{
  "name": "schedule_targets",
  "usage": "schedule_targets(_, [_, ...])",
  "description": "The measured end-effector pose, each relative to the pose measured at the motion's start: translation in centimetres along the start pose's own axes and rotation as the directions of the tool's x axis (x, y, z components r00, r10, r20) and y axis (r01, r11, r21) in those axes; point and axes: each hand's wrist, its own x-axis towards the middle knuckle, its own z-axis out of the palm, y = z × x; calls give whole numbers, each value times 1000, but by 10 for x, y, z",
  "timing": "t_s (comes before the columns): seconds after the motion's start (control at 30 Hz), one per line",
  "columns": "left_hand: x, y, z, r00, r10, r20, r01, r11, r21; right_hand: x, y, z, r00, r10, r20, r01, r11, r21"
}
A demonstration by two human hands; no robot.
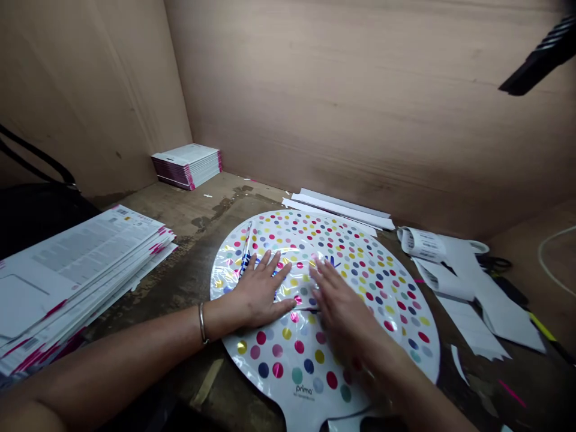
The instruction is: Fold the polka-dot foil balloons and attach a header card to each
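Note:
A flat, shiny white foil balloon (pixel 378 300) with coloured dots lies on the worktable, its neck toward me and the word "prima" printed near it. A part of the foil lies folded over near the middle, with blue lettering partly covered by my hands. My left hand (pixel 258 294), a metal bangle at its wrist, rests flat on that fold with its fingers spread. To its right, my right hand (pixel 344 306) lies on the foil too, fingers stretched out and slightly blurred. Neither hand grips anything.
A stack of printed cards (pixel 90 264) stands at the left, a smaller stack (pixel 186 165) in the back corner. White paper strips (pixel 342 210) lie behind the balloon. Label rolls (pixel 423 243), scissors (pixel 495 263) and a yellow-black tool (pixel 549 336) are at right. Wooden panels (pixel 337 108) enclose the table.

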Motion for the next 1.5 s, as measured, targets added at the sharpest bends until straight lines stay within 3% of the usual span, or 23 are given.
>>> schedule_targets(0.1, [1, -21, -8, 1000, -24, 2, 24, 999, 25, 15, -22, 14, 989, -82, 121, 74, 995, 68])
schedule_targets(0.17, [3, -41, -21, 982, -190, -10, 190, 980, 65, 18, -24, 19, 987, -58, 148, 46, 996, 80])
schedule_targets(0.27, [5, -55, -41, 894, -440, -87, 447, 889, 96, 18, -20, 19, 983, -44, 176, 29, 996, 86])
schedule_targets(0.3, [5, -52, -44, 897, -426, -119, 438, 893, 102, 17, -18, 19, 983, -47, 175, 32, 996, 84])
schedule_targets(0.37, [3, -38, -42, 961, -236, -142, 255, 958, 129, 17, -17, 19, 985, -54, 162, 43, 997, 70])
schedule_targets(0.43, [-5, -24, -32, 998, -1, -68, 10, 991, 134, 17, -17, 21, 987, -51, 155, 44, 998, 51])
schedule_targets(0.47, [-10, -21, -28, 999, 37, -25, -34, 991, 127, 18, -18, 22, 986, -47, 158, 40, 998, 45])
schedule_targets(0.57, [-34, -32, -24, 994, -92, 58, 83, 988, 132, 18, -19, 24, 984, -40, 172, 31, 998, 53])
schedule_targets(0.7, [-52, -57, -46, 972, -233, 2, 232, 969, 80, 16, -20, 24, 984, -45, 171, 34, 997, 66])
schedule_targets(0.77, [-42, -60, -58, 930, -362, -62, 354, 929, -106, 16, -21, 24, 985, -43, 166, 33, 998, 61])
schedule_targets(0.8, [-32, -61, -63, 889, -453, -68, 431, 877, -215, 16, -21, 23, 986, -41, 162, 31, 998, 59])
schedule_targets(0.87, [-5, -61, -68, 781, -625, -10, 574, 724, -382, 17, -22, 23, 987, -39, 156, 30, 998, 60])
schedule_targets(0.9, [10, -63, -69, 755, -655, 25, 604, 679, -418, 17, -23, 23, 987, -38, 155, 29, 998, 63])
schedule_targets(1.0, [44, -68, -68, 743, -653, 149, 629, 605, -488, 16, -24, 24, 987, -35, 154, 24, 997, 75])
schedule_targets(1.1, [53, -70, -67, 775, -597, 208, 584, 551, -596, 10, -21, 26, 989, -31, 144, 13, 993, 121])
schedule_targets(1.23, [42, -62, -71, 895, -426, 133, 353, 495, -794, 10, -1, 15, 996, 1, 89, -31, 939, 342])
schedule_targets(1.37, [41, -46, -84, 971, -235, 33, 132, 420, -898, 41, 36, -23, 963, 238, -131, -105, 770, 629])
schedule_targets(1.5, [51, -22, -108, 992, -29, -122, -102, 382, -919, 67, 59, -72, 988, 139, -69, -43, 675, 737])
